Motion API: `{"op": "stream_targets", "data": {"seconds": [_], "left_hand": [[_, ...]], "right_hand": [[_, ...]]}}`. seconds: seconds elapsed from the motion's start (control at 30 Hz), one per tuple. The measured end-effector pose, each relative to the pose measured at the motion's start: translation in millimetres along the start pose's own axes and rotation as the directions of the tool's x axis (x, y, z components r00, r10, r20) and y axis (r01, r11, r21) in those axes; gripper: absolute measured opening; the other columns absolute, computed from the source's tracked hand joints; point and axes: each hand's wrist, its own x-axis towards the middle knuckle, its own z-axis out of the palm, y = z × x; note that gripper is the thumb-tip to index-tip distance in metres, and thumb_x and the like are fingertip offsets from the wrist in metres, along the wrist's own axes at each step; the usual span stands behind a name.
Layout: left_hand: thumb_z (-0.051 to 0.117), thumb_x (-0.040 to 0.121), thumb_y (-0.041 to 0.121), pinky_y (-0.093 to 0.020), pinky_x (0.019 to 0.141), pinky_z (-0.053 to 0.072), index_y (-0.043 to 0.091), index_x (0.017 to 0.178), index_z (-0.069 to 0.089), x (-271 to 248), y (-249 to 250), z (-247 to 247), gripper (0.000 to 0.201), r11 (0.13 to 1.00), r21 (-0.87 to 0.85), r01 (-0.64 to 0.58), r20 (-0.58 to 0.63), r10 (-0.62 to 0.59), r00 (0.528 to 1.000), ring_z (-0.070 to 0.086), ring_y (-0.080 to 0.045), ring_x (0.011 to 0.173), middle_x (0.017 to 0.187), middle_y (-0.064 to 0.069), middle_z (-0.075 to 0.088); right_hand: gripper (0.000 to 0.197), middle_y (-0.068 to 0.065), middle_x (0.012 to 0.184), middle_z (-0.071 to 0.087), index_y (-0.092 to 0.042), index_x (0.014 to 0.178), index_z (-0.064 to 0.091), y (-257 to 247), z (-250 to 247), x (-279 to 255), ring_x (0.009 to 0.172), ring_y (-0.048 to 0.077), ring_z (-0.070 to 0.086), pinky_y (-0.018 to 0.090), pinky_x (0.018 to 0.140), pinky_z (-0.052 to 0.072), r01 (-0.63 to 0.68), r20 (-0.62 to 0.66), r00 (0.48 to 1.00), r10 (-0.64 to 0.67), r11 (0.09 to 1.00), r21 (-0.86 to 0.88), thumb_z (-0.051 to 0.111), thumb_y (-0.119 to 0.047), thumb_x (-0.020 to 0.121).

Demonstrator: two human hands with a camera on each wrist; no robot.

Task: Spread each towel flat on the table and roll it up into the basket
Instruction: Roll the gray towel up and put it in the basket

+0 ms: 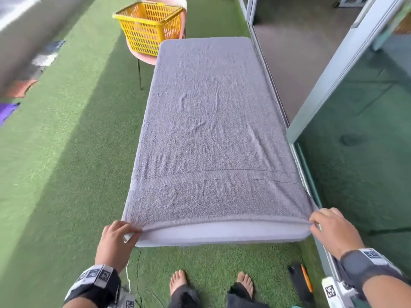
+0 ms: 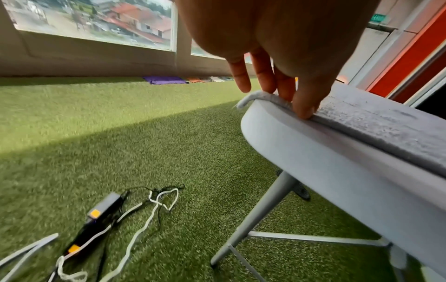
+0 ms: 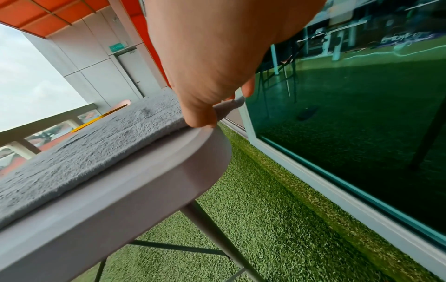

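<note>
A grey towel (image 1: 211,134) lies spread flat over the whole white table (image 1: 222,235), its near hem along the front edge. My left hand (image 1: 120,232) pinches the towel's near left corner (image 2: 260,96) at the table's rounded corner. My right hand (image 1: 327,225) pinches the near right corner (image 3: 226,106) the same way, thumb on top of the cloth. An empty yellow basket (image 1: 148,25) sits on a pink chair (image 1: 146,56) beyond the table's far left corner.
Green artificial turf (image 1: 66,152) covers the floor. A glass wall with a grey frame (image 1: 333,90) runs close along the table's right side. Folded towels (image 2: 166,79) lie by the far left wall. Cables and a black device (image 2: 101,215) lie on the turf near my bare feet (image 1: 178,283).
</note>
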Motion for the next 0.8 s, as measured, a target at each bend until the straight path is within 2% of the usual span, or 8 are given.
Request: {"op": "stream_targets", "data": {"seconds": [0.13, 0.27, 0.37, 0.47, 0.57, 0.67, 0.73, 0.8], "left_hand": [[0.078, 0.082, 0.02, -0.034, 0.079, 0.047, 0.034, 0.088, 0.073, -7.3, 12.1, 0.6, 0.016, 0.998, 0.049, 0.024, -0.012, -0.023, 1.0, 0.048, -0.012, 0.093, 0.095, 0.017, 0.059], [0.071, 0.088, 0.028, -0.032, 0.076, 0.047, 0.033, 0.1, 0.072, -1.5, 17.1, -4.2, 0.013, 0.99, 0.139, -0.01, 0.052, 0.003, 0.999, 0.049, -0.011, 0.092, 0.098, 0.012, 0.063], [0.071, 0.088, 0.026, -0.029, 0.075, 0.045, 0.032, 0.097, 0.073, -2.7, 15.6, -5.1, 0.01, 0.987, 0.161, -0.004, 0.054, -0.005, 0.999, 0.049, -0.01, 0.092, 0.098, 0.012, 0.063], [0.075, 0.085, 0.025, -0.033, 0.079, 0.049, 0.037, 0.089, 0.069, -2.5, 17.7, -6.0, 0.014, 0.985, 0.17, -0.017, 0.099, 0.0, 0.995, 0.048, -0.011, 0.093, 0.095, 0.013, 0.06], [0.076, 0.08, 0.035, -0.038, 0.084, 0.051, 0.038, 0.093, 0.065, 5.4, 27.0, -7.7, 0.018, 0.972, 0.217, -0.091, 0.119, 0.066, 0.991, 0.045, -0.011, 0.096, 0.101, 0.013, 0.056], [0.076, 0.079, 0.045, -0.037, 0.088, 0.05, 0.04, 0.108, 0.063, 14.3, 36.0, -5.3, 0.033, 0.961, 0.213, -0.179, 0.196, 0.137, 0.971, 0.041, -0.01, 0.1, 0.111, 0.013, 0.051], [0.076, 0.079, 0.045, -0.037, 0.084, 0.05, 0.042, 0.104, 0.063, 14.2, 32.0, -2.7, 0.029, 0.952, 0.217, -0.218, 0.224, 0.168, 0.96, 0.038, -0.009, 0.096, 0.109, 0.014, 0.049], [0.077, 0.079, 0.041, -0.036, 0.079, 0.05, 0.041, 0.098, 0.063, 10.6, 24.0, -2.3, 0.023, 0.958, 0.211, -0.196, 0.21, 0.151, 0.966, 0.038, -0.009, 0.093, 0.105, 0.014, 0.048]], "right_hand": [[0.021, -0.017, 0.082, 0.053, -0.032, 0.072, 0.055, 12.4, 0.2, -0.8, 0.086, 0.011, 0.047, 0.033, 0.064, 0.047, 0.075, 0.01, 0.997, -0.075, 0.997, 0.034, 0.072, -0.024, 0.081], [0.024, -0.018, 0.082, 0.05, -0.034, 0.07, 0.052, 12.7, -5.4, -1.7, 0.088, 0.008, 0.047, 0.027, 0.069, 0.043, 0.135, 0.052, 0.989, -0.136, 0.991, 0.02, 0.071, -0.027, 0.082], [0.029, -0.02, 0.083, 0.048, -0.036, 0.069, 0.047, 14.0, -7.2, -2.6, 0.089, 0.005, 0.045, 0.026, 0.07, 0.046, 0.139, 0.103, 0.985, -0.139, 0.99, 0.014, 0.071, -0.03, 0.083], [0.027, -0.021, 0.088, 0.049, -0.04, 0.071, 0.048, 8.8, -14.9, -3.1, 0.093, 0.003, 0.044, 0.025, 0.074, 0.046, 0.115, 0.119, 0.986, -0.12, 0.992, 0.051, 0.07, -0.032, 0.084], [0.016, -0.023, 0.105, 0.05, -0.04, 0.09, 0.055, -10.2, -24.6, 1.5, 0.105, 0.003, 0.046, 0.028, 0.087, 0.048, 0.15, 0.067, 0.985, -0.157, 0.984, 0.1, 0.068, -0.031, 0.086], [0.032, -0.016, 0.128, 0.046, -0.036, 0.121, 0.058, -28.6, -19.4, 6.7, 0.123, 0.007, 0.042, 0.032, 0.104, 0.044, 0.154, 0.091, 0.983, -0.161, 0.984, 0.085, 0.064, -0.035, 0.09], [0.037, -0.012, 0.138, 0.043, -0.033, 0.126, 0.058, -32.5, -10.3, 2.6, 0.129, 0.01, 0.039, 0.034, 0.105, 0.045, 0.128, 0.089, 0.987, -0.136, 0.988, 0.089, 0.064, -0.035, 0.089], [0.037, -0.009, 0.143, 0.041, -0.029, 0.124, 0.06, -29.7, -0.3, -7.0, 0.134, 0.013, 0.036, 0.038, 0.107, 0.044, 0.094, 0.073, 0.992, -0.102, 0.99, 0.1, 0.066, -0.032, 0.087]]}}
